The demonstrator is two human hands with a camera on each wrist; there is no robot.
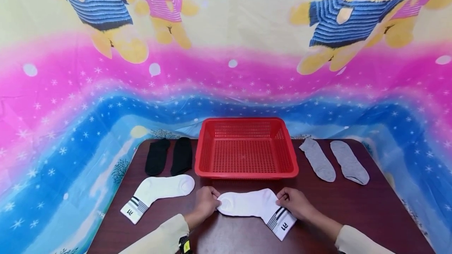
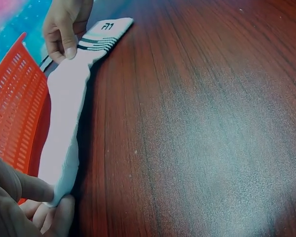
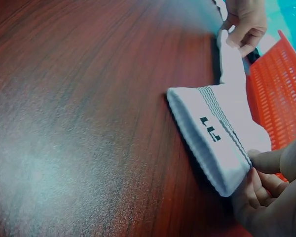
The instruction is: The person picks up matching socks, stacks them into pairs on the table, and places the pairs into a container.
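Holding white sock [image 1: 245, 204] at six o'clock from red basket [image 1: 246, 175], pinched at toe [image 1: 227, 204] by left hand [image 1: 206, 202] and beside striped band [image 1: 277, 218] by right hand [image 1: 296, 203]. Could twist or fold if pulled unevenly, given unpinched cuff [image 1: 283, 227] at four o'clock; could slip at toe from so slight a hold.

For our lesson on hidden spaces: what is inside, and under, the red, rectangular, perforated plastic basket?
Inside the basket, only its holed floor and walls show. Under it is the reddish-brown wood-grained table, whose covered patch cannot be seen.
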